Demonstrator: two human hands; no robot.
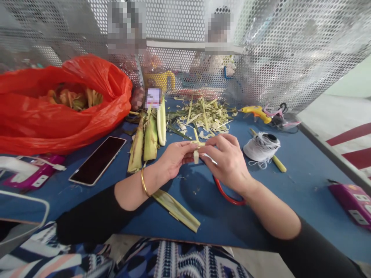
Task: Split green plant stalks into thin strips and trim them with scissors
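Observation:
My left hand (pixel 175 156) pinches folded pale green leaf strips (pixel 196 156), which cross each other above the middle of the table. My right hand (pixel 226 160) meets it from the other side, thumb and fingers closed on the same strips. Part of the fold is hidden by the fingers. A red curved loop (pixel 228 199), perhaps a handle, lies partly under my right hand. Below my left wrist rests a long flat leaf piece (pixel 178 212). Behind the hands is a heap of leaf scraps (pixel 207 116), with thicker leaf stalks (pixel 150 137) to its left.
On the left are a red plastic bag (pixel 98 129) holding leafy material, a phone (pixel 98 160) and a purple power strip (pixel 46 173). Rightward lie a white thread spool (pixel 262 148), a yellow glue gun (pixel 256 112) and another purple power strip (pixel 352 202). A perforated metal screen (pixel 179 23) stands behind.

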